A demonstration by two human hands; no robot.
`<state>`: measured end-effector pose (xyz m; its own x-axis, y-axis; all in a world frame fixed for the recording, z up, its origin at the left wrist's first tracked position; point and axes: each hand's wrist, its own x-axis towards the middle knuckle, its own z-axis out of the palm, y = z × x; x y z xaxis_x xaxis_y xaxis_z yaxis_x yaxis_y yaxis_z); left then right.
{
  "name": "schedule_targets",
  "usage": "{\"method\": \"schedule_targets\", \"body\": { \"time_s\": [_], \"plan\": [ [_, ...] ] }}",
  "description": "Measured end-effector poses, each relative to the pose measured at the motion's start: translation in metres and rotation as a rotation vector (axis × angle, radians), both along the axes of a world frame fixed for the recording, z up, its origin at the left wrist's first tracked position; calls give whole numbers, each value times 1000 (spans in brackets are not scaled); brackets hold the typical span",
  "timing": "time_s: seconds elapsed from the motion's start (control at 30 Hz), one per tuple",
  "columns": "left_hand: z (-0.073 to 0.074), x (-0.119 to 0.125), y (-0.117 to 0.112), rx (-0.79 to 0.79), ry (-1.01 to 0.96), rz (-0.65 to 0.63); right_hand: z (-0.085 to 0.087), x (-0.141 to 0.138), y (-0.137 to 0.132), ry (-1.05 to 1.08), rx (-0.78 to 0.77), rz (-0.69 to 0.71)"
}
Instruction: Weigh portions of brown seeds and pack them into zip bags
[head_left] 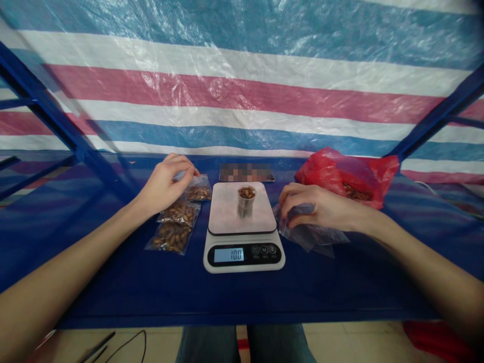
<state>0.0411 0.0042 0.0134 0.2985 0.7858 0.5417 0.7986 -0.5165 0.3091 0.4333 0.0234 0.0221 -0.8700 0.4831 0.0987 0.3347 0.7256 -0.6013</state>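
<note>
My left hand (170,181) is closed in a pinch at the top edge of a small zip bag (199,193) holding brown, seed-like pieces. Below it lie two more filled bags, a middle one (177,213) and a front one (170,238). A white digital scale (242,227) reads 10.0. On its plate stands a small metal cup (246,205) filled with the same brown pieces. To the right of the scale, my right hand (306,204) is closed with curled fingers on a see-through plastic bag (298,233), one of several lying flat there.
A red plastic bag (325,169) with brown pieces sits open at the back right. Behind the scale lies a flat, phone-like object (246,173), its surface blurred. The blue table (151,287) has blue frame posts on both sides and a striped sheet (242,85) behind.
</note>
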Motion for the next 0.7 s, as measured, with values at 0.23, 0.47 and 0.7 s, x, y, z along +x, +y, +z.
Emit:
{"method": "schedule_targets", "body": {
  "time_s": [0.23,0.47,0.7],
  "plan": [
    [2,2,-1,-13,-16,-7,1,3,0,19,5,-50],
    [4,4,-3,-27,-31,-34,-2,0,1,-24,-74,-34],
    [2,0,-2,-8,-58,-25,6,9,6,68,27,-115]
  ]
}}
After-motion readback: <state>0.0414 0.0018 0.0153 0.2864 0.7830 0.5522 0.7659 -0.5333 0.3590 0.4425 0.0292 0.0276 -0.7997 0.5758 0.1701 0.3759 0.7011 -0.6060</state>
